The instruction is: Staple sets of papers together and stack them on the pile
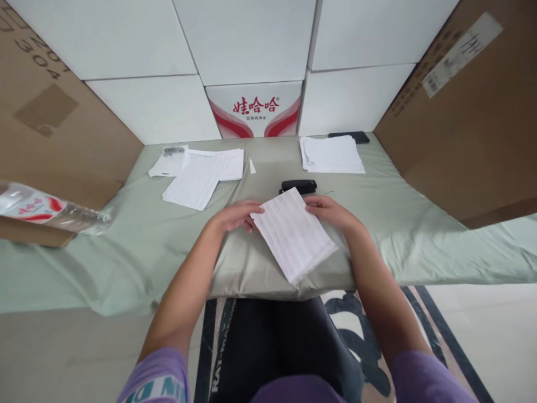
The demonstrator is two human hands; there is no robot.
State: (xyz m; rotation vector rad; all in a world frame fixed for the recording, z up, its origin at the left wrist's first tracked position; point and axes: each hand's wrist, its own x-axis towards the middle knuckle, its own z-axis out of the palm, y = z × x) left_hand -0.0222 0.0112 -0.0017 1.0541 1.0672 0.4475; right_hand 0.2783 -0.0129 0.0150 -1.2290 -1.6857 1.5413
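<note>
A small stack of printed paper sheets [293,232] is tilted between my two hands, over the front of the cloth-covered table. My left hand [240,215] pinches its upper left corner, thumb on top and fingers beneath. At the upper right edge, my right hand [326,210] grips the sheets with the thumb on top; its other fingers are partly hidden. Just behind the sheets lies a black stapler [298,186], its lower side partly covered by the paper.
Printed sheets [197,180] lie at the back left beside a clear packet [168,160] and a paper scrap [252,166]. White paper [333,154] and a black phone [356,136] are back right. Cardboard boxes [474,129] flank the table; a water bottle [50,208] lies left.
</note>
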